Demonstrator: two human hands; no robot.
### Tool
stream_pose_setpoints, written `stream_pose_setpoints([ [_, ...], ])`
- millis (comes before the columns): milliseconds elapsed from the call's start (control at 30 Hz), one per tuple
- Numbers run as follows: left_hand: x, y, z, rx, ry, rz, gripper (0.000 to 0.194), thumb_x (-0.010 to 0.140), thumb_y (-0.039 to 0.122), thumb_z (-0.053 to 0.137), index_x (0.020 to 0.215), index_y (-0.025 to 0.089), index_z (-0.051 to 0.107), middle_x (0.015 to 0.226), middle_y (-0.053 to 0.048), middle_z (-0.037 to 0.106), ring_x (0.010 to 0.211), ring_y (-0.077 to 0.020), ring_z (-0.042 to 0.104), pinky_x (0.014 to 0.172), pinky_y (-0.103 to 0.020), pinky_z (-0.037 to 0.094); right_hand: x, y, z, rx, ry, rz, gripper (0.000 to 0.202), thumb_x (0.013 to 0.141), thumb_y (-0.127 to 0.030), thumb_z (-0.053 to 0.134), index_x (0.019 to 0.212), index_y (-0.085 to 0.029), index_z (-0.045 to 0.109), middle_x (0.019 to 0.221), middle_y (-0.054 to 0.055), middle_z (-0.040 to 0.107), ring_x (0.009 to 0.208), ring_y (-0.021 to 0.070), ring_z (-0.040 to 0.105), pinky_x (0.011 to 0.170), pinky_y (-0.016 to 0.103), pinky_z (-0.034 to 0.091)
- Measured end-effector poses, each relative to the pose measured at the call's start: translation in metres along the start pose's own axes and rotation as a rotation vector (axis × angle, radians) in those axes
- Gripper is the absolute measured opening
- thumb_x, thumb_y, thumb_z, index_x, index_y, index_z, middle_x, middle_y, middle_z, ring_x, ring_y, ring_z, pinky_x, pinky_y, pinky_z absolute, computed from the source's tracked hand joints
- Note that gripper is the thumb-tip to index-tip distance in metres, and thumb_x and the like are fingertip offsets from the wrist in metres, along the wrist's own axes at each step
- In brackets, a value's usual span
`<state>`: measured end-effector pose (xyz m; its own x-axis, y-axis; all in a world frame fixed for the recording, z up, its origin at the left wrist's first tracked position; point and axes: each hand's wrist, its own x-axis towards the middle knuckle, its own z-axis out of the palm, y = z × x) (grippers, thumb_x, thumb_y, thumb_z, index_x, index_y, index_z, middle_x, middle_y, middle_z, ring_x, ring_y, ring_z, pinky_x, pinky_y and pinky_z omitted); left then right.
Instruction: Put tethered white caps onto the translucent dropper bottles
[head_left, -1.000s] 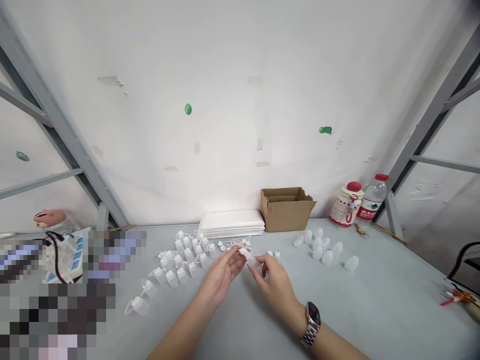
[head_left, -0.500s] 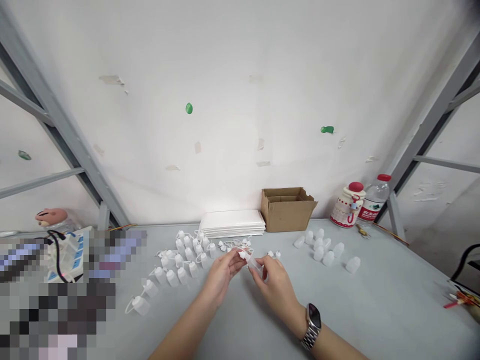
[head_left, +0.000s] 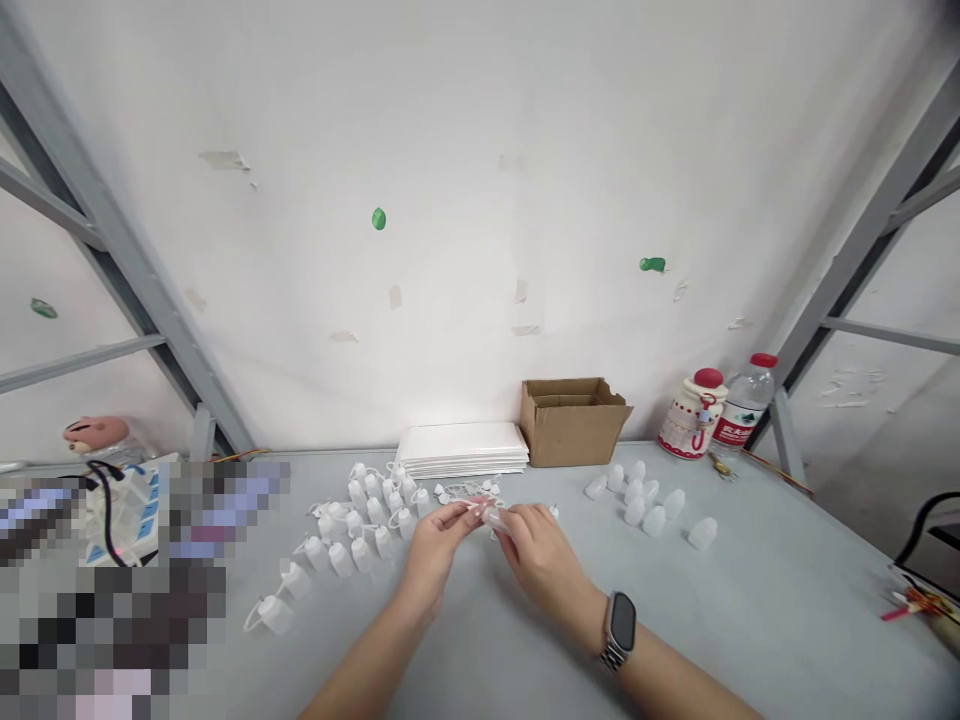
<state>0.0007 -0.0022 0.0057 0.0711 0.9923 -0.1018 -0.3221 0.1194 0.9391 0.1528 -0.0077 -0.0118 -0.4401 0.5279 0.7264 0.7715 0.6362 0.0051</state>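
Note:
Over the middle of the grey table, my left hand [head_left: 436,548] pinches a white cap with a thin loop strap, partly hidden by the fingers. My right hand [head_left: 546,560], with a watch on its wrist, is closed on a small translucent bottle [head_left: 495,519]. The bottle lies tilted, its end against the cap at my left fingertips; how they join is hidden. Just beyond the hands are loose white caps with straps [head_left: 451,493]. To the left stand several small bottles with strapped caps [head_left: 361,553]. Several bottles without caps [head_left: 654,520] are to the right.
A stack of flat white boxes [head_left: 462,448] and an open cardboard box [head_left: 576,436] stand against the wall. A decorated jar [head_left: 690,415] and a red-capped water bottle [head_left: 744,402] are at the back right. A power strip [head_left: 124,520] with cables sits at the left.
My right hand has turned and moved slightly left, bringing the bottle closer to my left fingertips. Its fingers now cover more of the bottle. The view has shifted a little.

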Motion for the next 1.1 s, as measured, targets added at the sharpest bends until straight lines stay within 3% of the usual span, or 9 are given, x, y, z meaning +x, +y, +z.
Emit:
stream_pose_setpoints([
  [100,0.005,0.003,-0.008,-0.112,0.074,0.013,0.029,0.058,0.034,0.075,0.080,0.015,0.073,0.097,-0.010,0.071,0.099,-0.0234,0.059,0.093,-0.035,0.040,0.022,0.001,-0.008,-0.130,-0.031,-0.248,0.022,0.088,-0.003,0.034,0.093,-0.012,0.054,0.068,0.006,0.056,0.060,0.0186,0.048,0.057,0.031,0.036],
  [233,0.011,0.006,-0.018,-0.231,0.112,0.058,0.029,0.058,0.031,0.077,0.083,0.016,0.073,0.094,-0.008,0.070,0.091,-0.0180,0.060,0.088,-0.030,0.042,0.047,-0.003,-0.018,-0.211,-0.014,-0.417,0.022,0.088,-0.003,0.036,0.090,-0.011,0.057,0.066,0.006,0.056,0.059,0.0182,0.047,0.056,0.032,0.035],
  [533,0.015,0.013,-0.024,-0.227,0.022,0.161,0.024,0.056,0.032,0.078,0.074,0.015,0.073,0.084,-0.007,0.071,0.087,-0.0198,0.061,0.088,-0.032,0.041,0.052,-0.006,-0.026,-0.152,0.008,-0.366,0.021,0.089,-0.005,0.037,0.102,-0.008,0.054,0.068,0.006,0.055,0.062,0.0179,0.047,0.057,0.032,0.036],
  [833,0.012,0.016,-0.025,-0.160,0.023,0.214,0.026,0.067,0.040,0.070,0.075,0.015,0.072,0.081,-0.008,0.071,0.090,-0.0218,0.060,0.092,-0.036,0.039,0.063,-0.008,-0.031,-0.120,0.033,-0.484,0.025,0.088,-0.002,0.036,0.101,-0.011,0.055,0.072,0.008,0.059,0.066,0.0183,0.052,0.059,0.033,0.040],
  [900,0.013,0.015,-0.025,-0.167,0.058,0.217,0.026,0.064,0.039,0.071,0.075,0.015,0.072,0.084,-0.008,0.072,0.091,-0.0217,0.060,0.092,-0.036,0.039,0.061,-0.008,-0.028,-0.054,0.024,-0.408,0.024,0.088,-0.003,0.037,0.103,-0.012,0.054,0.073,0.008,0.059,0.067,0.0183,0.053,0.060,0.032,0.041],
  [967,0.013,0.014,-0.025,-0.150,0.075,0.223,0.028,0.062,0.040,0.073,0.075,0.016,0.073,0.085,-0.008,0.072,0.092,-0.0225,0.060,0.093,-0.036,0.038,0.057,-0.009,-0.023,0.088,0.030,-0.243,0.022,0.088,-0.007,0.039,0.102,-0.014,0.055,0.078,0.009,0.060,0.072,0.0188,0.054,0.062,0.032,0.043],
  [1100,0.010,0.012,-0.018,-0.009,0.105,0.209,0.026,0.057,0.040,0.075,0.072,0.018,0.074,0.086,-0.007,0.073,0.098,-0.0265,0.059,0.094,-0.038,0.037,0.042,-0.008,-0.012,0.604,-0.035,0.376,0.011,0.083,-0.026,0.054,0.089,-0.018,0.060,0.075,0.005,0.062,0.065,0.0170,0.057,0.059,0.030,0.047],
])
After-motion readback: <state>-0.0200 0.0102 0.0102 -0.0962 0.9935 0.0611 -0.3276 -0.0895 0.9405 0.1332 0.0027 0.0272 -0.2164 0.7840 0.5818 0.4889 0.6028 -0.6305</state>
